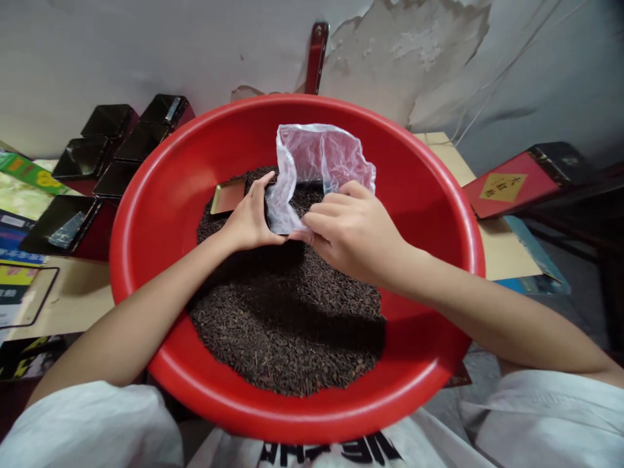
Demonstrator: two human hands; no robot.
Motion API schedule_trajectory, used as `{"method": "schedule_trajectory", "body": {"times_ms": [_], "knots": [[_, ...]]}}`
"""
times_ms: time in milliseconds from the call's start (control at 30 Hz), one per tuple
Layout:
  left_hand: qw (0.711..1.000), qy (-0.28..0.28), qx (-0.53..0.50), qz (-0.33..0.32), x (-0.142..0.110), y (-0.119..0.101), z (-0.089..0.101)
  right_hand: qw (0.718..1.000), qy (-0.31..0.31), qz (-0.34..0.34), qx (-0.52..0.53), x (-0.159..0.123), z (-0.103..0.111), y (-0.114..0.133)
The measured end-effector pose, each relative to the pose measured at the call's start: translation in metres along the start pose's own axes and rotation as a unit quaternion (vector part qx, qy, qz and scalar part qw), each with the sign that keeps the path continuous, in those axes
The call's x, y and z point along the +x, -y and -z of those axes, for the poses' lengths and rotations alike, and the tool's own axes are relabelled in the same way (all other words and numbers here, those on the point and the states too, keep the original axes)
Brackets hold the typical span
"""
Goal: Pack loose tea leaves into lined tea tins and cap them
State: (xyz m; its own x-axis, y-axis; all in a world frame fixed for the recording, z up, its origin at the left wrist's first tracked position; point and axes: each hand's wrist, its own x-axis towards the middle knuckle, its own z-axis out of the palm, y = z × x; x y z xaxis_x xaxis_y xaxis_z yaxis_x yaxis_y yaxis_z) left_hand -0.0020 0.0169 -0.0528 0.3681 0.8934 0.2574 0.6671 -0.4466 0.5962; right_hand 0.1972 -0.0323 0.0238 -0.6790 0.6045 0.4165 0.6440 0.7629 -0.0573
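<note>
A big red plastic basin [160, 195] rests in front of me, holding a heap of dark loose tea leaves [287, 318]. Over the leaves I hold a thin clear plastic bag [316, 156], its mouth standing up and open. My left hand [251, 218] grips the bag's left edge, thumb up along the plastic. My right hand [353, 231] pinches the bag's lower edge with curled fingers. A flat golden metal tray or scoop [228, 196] lies on the leaves just left of my left hand.
Several black tins [117, 146] stand on the table at the back left, beside colourful printed boxes [22, 175]. A red box with a gold label [511, 185] lies at the right. A peeling wall is close behind the basin.
</note>
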Motion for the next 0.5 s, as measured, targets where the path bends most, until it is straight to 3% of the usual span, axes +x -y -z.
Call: {"method": "schedule_trajectory", "body": {"times_ms": [100, 167, 233, 300, 367, 500], "knots": [[1.000, 0.014, -0.001, -0.001, 0.000, 0.000, 0.000, 0.998, -0.016, -0.033, 0.048, 0.014, 0.022, 0.003], [1.000, 0.022, 0.007, 0.004, 0.000, -0.001, 0.002, 0.994, -0.046, -0.100, -0.005, 0.027, 0.035, -0.002], [1.000, 0.026, 0.012, 0.005, 0.000, -0.002, 0.003, 0.980, -0.014, -0.181, -0.081, 0.040, 0.041, -0.013], [1.000, 0.028, 0.010, -0.008, 0.000, -0.003, 0.004, 0.965, 0.066, -0.227, -0.113, 0.050, 0.037, -0.024], [0.999, 0.034, 0.008, -0.029, 0.000, -0.003, 0.006, 0.964, 0.105, -0.215, -0.116, 0.054, 0.030, -0.034], [0.995, 0.053, -0.001, -0.089, 0.002, -0.002, 0.010, 0.976, 0.058, -0.163, -0.129, 0.052, 0.020, -0.040]]}}
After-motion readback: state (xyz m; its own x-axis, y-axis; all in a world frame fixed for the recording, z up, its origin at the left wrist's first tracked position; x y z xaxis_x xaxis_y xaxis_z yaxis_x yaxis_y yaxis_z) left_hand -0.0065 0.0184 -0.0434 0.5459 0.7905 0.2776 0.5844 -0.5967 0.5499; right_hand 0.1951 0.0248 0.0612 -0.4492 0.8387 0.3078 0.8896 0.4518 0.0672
